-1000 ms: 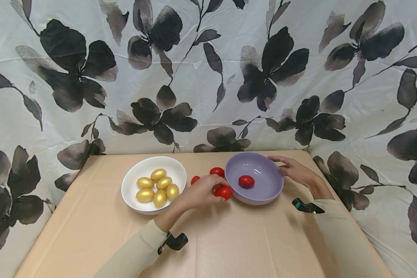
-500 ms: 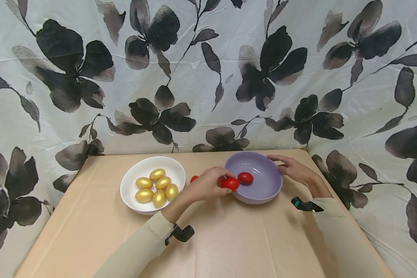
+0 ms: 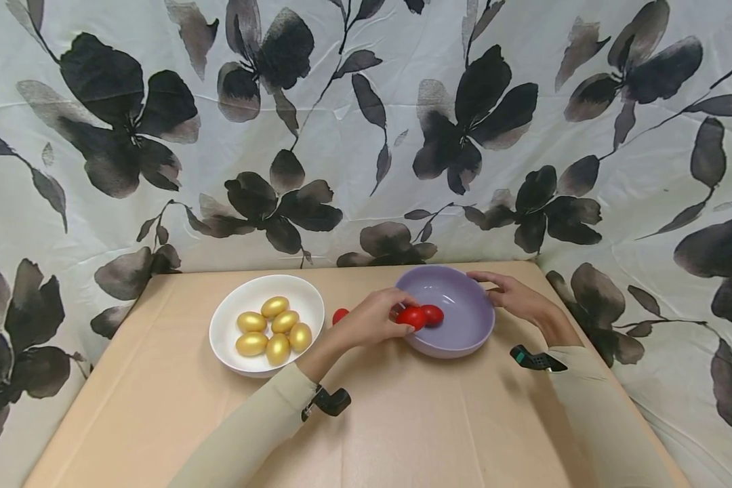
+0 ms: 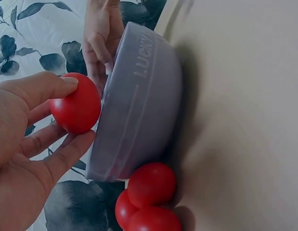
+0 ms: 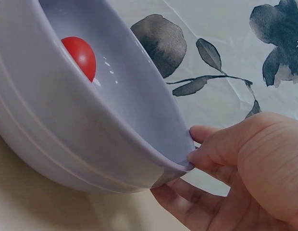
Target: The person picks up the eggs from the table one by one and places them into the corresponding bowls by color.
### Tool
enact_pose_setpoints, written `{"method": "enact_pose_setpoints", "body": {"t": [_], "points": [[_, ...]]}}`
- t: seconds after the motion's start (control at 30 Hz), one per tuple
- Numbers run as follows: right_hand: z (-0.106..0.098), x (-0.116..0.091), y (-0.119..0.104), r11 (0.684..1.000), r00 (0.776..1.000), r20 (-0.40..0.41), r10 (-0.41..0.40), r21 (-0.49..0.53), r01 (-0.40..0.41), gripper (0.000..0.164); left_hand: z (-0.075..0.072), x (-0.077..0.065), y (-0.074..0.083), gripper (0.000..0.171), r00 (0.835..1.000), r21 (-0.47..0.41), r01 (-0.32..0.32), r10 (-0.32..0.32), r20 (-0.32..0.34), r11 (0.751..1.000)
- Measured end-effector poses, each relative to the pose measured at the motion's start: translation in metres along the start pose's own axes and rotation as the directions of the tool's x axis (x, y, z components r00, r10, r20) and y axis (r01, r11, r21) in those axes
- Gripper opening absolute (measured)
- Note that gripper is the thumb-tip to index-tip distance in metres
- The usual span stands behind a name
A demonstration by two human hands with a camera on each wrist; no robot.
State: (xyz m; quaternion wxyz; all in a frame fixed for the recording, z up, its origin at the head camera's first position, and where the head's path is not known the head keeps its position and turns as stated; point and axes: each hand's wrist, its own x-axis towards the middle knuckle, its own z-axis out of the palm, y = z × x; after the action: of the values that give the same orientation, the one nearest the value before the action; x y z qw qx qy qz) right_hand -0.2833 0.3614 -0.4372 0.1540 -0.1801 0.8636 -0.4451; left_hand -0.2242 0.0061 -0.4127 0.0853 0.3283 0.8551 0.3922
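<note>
My left hand [image 3: 375, 318] pinches a red egg [image 4: 78, 103] between thumb and fingers, at the left rim of the purple bowl [image 3: 445, 342]. In the left wrist view this egg is beside the rim. Another red egg [image 5: 80, 57] lies inside the bowl. My right hand [image 3: 518, 298] holds the bowl's right rim, thumb at the edge and other fingers lower against the outside, as the right wrist view shows. Several red eggs [image 4: 152, 185] rest on the table against the bowl's outer wall; in the head view my left hand hides most of them.
A white bowl [image 3: 228, 356] with several golden eggs [image 3: 277, 349] stands left of the purple bowl. Both are on a light wooden table [image 3: 402, 420]. A floral cloth [image 3: 366, 135] hangs behind the table's back edge.
My left hand has moved right with the red egg, from beside the purple bowl to over its left rim. My right hand stays at the bowl's right rim.
</note>
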Motion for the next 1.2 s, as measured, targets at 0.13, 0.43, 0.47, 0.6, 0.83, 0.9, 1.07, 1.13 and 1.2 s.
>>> {"method": "enact_pose_setpoints", "body": {"t": [0.13, 0.43, 0.47, 0.6, 0.83, 0.9, 1.07, 1.13, 1.2], "points": [[0.002, -0.002, -0.001, 1.0, 1.0, -0.007, -0.001, -0.009, 0.001, 0.061, 0.001, 0.004, 0.001, 0.041, 1.0, 0.007, -0.008, 0.008, 0.002, 1.0], [0.005, -0.005, 0.0, 0.998, 1.0, 0.017, 0.014, 0.068, -0.015, 0.061, 0.004, 0.012, 0.005, 0.04, 1.0, -0.013, -0.021, 0.021, 0.02, 1.0], [0.005, -0.005, -0.001, 0.998, 1.0, 0.016, 0.015, 0.067, -0.017, 0.061, 0.004, 0.013, 0.005, 0.039, 1.0, -0.018, -0.017, 0.018, 0.022, 1.0], [0.005, -0.007, -0.003, 0.998, 1.0, 0.015, 0.016, 0.062, -0.017, 0.061, 0.006, 0.018, 0.005, 0.04, 0.999, 0.0, -0.009, 0.009, 0.031, 1.0], [0.006, -0.01, -0.004, 0.998, 1.0, 0.01, 0.016, 0.06, -0.017, 0.061, 0.008, 0.025, 0.004, 0.039, 0.998, 0.068, -0.013, 0.009, 0.06, 0.998], [0.007, -0.01, -0.005, 0.998, 1.0, 0.008, 0.022, 0.061, -0.023, 0.061, 0.008, 0.027, 0.005, 0.039, 0.998, 0.088, -0.02, 0.014, 0.069, 0.996], [0.008, -0.011, -0.007, 0.998, 1.0, 0.005, 0.03, 0.054, -0.03, 0.06, 0.01, 0.03, 0.006, 0.04, 0.994, 0.08, -0.003, -0.006, 0.112, 0.997], [0.008, -0.012, -0.006, 0.999, 1.0, 0.003, 0.028, 0.046, -0.028, 0.06, 0.01, 0.031, 0.006, 0.041, 0.991, 0.076, 0.009, -0.019, 0.13, 0.997], [0.008, -0.012, -0.005, 0.999, 1.0, -0.003, 0.031, 0.039, -0.031, 0.06, 0.011, 0.034, 0.005, 0.042, 0.989, 0.086, 0.011, -0.024, 0.145, 0.996]]}}
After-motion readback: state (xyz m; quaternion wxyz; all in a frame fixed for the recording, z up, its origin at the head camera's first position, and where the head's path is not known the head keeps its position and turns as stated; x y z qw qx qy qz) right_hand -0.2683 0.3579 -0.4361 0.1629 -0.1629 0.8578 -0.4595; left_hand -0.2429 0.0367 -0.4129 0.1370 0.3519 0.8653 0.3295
